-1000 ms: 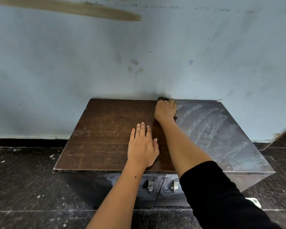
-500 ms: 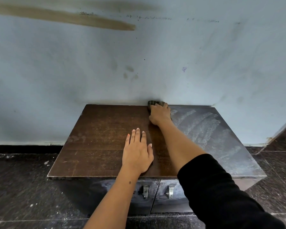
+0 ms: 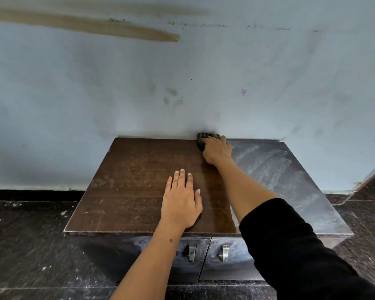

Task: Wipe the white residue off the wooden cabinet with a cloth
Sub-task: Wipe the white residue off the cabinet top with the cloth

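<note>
A low wooden cabinet (image 3: 134,191) stands against the wall. The left part of its top is bare dark brown wood. White residue (image 3: 275,169) streaks the right part. My right hand (image 3: 217,151) presses a dark checked cloth (image 3: 205,137) onto the top at the back edge, by the wall, where clean wood meets residue. Most of the cloth is hidden under the fingers. My left hand (image 3: 181,200) lies flat on the clean wood near the front, fingers spread, holding nothing.
A pale blue wall (image 3: 182,83) with smudges rises right behind the cabinet. Two cabinet doors with metal handles (image 3: 192,252) face me below the top. The dark stone floor (image 3: 26,245) around the cabinet carries white specks.
My right hand with the cloth has slid a little to the left along the back edge. My left hand has stayed flat on the top. The view has shifted slightly.
</note>
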`<state>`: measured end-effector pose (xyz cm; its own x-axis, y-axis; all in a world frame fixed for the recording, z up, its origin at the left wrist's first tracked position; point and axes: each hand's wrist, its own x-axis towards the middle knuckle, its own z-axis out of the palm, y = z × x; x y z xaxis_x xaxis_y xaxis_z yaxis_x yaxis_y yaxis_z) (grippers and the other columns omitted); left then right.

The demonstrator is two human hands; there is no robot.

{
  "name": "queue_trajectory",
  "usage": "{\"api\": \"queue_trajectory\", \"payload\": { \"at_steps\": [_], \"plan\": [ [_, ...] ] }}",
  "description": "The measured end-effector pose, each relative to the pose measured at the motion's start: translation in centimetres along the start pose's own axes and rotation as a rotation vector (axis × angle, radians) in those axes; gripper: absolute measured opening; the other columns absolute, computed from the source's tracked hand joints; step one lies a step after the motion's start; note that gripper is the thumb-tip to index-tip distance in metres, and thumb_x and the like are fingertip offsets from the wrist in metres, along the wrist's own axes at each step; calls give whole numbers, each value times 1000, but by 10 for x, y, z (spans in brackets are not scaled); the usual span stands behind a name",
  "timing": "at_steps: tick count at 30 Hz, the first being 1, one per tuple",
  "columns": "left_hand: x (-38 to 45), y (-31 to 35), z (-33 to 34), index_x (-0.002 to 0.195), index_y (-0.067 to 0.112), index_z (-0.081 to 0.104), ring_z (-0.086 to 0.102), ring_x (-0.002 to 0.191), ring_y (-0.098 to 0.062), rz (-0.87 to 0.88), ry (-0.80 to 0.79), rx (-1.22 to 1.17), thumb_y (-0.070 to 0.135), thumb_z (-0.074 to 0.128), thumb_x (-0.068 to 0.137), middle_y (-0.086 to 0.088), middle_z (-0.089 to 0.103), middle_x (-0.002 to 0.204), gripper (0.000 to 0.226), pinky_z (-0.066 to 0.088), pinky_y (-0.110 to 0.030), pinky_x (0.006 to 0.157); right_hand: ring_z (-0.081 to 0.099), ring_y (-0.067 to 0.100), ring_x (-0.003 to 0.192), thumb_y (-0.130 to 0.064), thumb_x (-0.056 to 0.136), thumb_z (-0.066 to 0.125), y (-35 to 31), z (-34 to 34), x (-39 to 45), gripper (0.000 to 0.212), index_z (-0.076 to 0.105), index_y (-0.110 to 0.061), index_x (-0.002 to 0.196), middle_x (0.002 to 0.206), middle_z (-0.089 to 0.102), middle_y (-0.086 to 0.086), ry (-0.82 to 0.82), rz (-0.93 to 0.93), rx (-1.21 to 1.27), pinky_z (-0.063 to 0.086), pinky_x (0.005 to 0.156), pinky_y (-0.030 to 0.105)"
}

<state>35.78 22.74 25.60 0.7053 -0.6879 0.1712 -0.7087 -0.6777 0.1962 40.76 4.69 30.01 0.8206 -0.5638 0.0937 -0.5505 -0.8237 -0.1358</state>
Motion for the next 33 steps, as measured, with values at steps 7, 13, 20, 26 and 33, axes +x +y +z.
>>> {"api": "queue_trajectory", "payload": {
  "at_steps": [7, 13, 20, 26, 33],
  "plan": [
    [0, 0, 0, 148, 10, 22, 10, 146, -24, -2, 0, 4, 47, -10, 77, -12, 16, 156, 86, 7, -37, 119, 33, 36, 124, -16, 92, 47, 6, 0, 2, 28, 58, -11, 117, 129, 53, 12, 20, 149, -56, 34, 99, 41],
    [1, -1, 0, 148, 10, 23, 12, 145, -25, 3, 7, 3, 48, -10, 77, -12, 17, 156, 87, 7, -37, 118, 36, 34, 119, -13, 93, 44, 24, -3, 7, 34, 56, -18, 125, 126, 55, 9, 17, 45, -20, 37, 94, 39],
    [0, 1, -1, 148, 11, 22, 11, 146, -23, -11, 0, 20, 46, -6, 82, -11, 16, 157, 80, 6, -37, 119, 34, 35, 122, -12, 92, 46, 16, -3, 0, 26, 60, -11, 113, 124, 57, 11, 38, 124, -71, 33, 98, 40],
    [-1, 0, -2, 148, 9, 21, 11, 145, -25, -6, -19, 20, 43, 7, 87, -12, 16, 157, 71, 7, -38, 119, 33, 32, 123, -14, 93, 44, 31, -6, -3, 37, 54, -18, 128, 129, 53, 9, 12, 98, -11, 35, 95, 38],
    [-1, 2, -5, 149, 10, 19, 9, 146, -24, -15, -32, 26, 43, 7, 88, -12, 14, 157, 70, 6, -37, 119, 34, 34, 122, -13, 93, 45, 23, -5, -11, 28, 59, -14, 117, 120, 58, 10, 25, 59, -66, 36, 93, 38]
  ]
}}
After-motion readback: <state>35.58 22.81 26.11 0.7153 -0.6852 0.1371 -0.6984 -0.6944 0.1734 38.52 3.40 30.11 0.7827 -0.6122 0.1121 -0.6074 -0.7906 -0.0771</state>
